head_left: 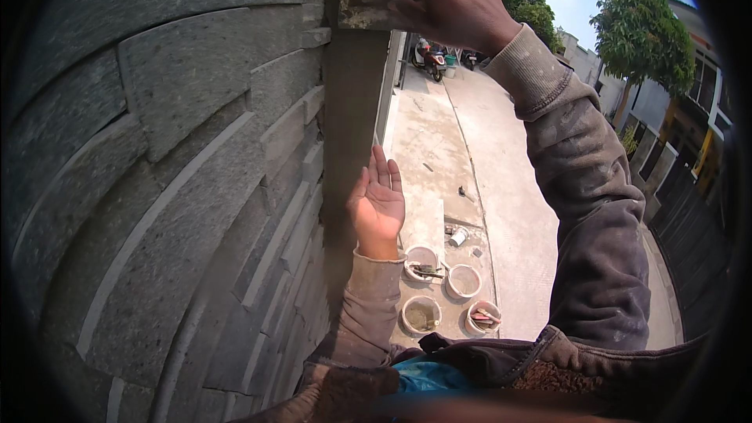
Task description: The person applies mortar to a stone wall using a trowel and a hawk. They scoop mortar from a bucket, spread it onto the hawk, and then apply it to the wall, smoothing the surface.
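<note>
High up, my right hand (446, 0) is closed around the grip of a mortar-smeared plastering float (362, 18). The float lies against the smooth grey plastered wall edge (350, 94). Part of the float is cut off by the top of the view. Lower down, my left hand (378, 207) is raised beside that edge, palm showing and fingers stretched upward, with nothing in it. Whether its fingers touch the edge I cannot tell. Grey stone cladding (188, 164) covers the wall on the left.
Well below, several buckets (464, 282) stand on the pavement, some with tools in them. A small white container (459, 236) lies nearby. A concrete lane (509, 188) runs away to parked motorbikes (429, 59). Trees (646, 27) and a dark fence (689, 219) line the right.
</note>
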Motion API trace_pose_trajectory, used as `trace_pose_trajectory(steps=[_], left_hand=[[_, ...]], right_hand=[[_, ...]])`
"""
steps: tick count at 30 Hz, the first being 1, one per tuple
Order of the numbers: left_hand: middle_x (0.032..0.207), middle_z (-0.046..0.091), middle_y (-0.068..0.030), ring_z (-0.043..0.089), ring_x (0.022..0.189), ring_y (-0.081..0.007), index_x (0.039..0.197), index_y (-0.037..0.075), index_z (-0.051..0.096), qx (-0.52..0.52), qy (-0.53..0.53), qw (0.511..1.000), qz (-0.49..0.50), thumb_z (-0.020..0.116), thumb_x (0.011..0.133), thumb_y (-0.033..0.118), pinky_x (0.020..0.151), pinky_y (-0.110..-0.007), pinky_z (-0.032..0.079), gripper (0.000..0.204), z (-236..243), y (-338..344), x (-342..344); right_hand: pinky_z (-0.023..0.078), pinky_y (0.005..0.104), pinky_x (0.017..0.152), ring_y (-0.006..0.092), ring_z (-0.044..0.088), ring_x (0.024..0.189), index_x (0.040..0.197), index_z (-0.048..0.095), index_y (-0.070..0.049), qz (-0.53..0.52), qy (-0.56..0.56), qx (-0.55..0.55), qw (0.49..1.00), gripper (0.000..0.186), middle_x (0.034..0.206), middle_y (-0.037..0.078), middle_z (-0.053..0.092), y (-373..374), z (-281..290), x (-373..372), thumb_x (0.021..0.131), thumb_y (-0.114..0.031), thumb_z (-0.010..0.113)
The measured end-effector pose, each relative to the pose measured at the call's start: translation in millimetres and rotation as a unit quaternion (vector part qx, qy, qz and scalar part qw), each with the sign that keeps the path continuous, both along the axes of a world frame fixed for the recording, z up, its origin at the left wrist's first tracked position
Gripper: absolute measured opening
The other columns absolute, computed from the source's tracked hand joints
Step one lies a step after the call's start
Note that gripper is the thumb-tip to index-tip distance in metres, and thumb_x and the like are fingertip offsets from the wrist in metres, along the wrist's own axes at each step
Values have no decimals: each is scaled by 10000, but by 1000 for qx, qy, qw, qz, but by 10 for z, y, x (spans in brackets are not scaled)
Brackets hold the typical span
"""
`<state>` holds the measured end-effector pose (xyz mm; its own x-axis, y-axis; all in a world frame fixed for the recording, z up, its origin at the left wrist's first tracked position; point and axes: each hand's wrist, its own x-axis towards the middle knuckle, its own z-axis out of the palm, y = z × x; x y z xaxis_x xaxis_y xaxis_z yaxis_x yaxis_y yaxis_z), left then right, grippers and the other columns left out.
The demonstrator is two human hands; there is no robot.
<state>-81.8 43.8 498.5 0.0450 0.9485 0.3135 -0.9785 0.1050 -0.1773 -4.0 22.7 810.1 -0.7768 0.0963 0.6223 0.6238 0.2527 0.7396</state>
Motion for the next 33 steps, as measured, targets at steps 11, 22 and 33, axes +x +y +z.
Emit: trace_pose_trajectory(steps=[11, 22, 33], left_hand=[[1465, 503, -85, 432, 1396, -206, 1333, 66, 553, -3, -28, 999, -20, 552, 970, 89, 1147, -401, 357, 363, -18, -14, -16], [1495, 482, -83, 426, 1401, -202, 1345, 70, 548, 0, -26, 999, -18, 552, 971, 103, 1147, -394, 349, 376, -21, -13, 20], [1450, 535, -72, 437, 1398, -213, 1307, 78, 592, 9, -40, 999, -32, 556, 952, 79, 1166, -410, 326, 356, -33, -19, 39]], right_hand=[[560, 420, 793, 306, 704, 935, 1186, 681, -89, -22, 108, -76, 991, 338, 1039, 127, 727, -130, 131, -4, 876, -208, 614], [573, 401, 722, 266, 686, 920, 1165, 656, -102, 62, 99, 74, 990, 283, 1041, 77, 715, 141, 292, -126, 903, -201, 615], [578, 371, 660, 240, 691, 924, 1132, 661, -118, -2, 84, 65, 994, 261, 1003, 44, 718, 155, 331, -166, 891, -218, 667]])
